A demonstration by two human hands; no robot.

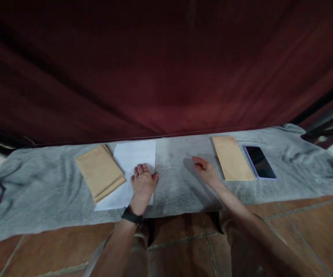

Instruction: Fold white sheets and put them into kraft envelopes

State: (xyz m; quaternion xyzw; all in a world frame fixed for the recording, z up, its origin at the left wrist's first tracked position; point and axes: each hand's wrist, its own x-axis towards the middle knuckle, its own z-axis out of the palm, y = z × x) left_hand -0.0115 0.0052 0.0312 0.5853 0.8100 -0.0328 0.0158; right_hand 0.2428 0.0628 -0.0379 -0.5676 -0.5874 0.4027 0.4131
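My left hand [144, 182], with a black watch [132, 216] at the wrist, lies over the right part of some white paper [134, 151], its fingers stretched out and nothing gripped. Overlapping the paper's left part is a small stack of brown envelopes [99, 169], slightly fanned. My right hand [205, 172] hovers above the grey cloth, left of a single brown envelope [232, 158]. Its fingers are loosely curved and apart, and I see nothing in them. Whether the white paper is one sheet or several I cannot tell.
A phone [260, 162] with a light purple edge lies right of the single envelope. Grey cloth [175, 184] covers the long, narrow surface. Behind it hangs a dark red curtain [166, 77]. Brown floor tiles [183, 238] and my legs show below the front edge.
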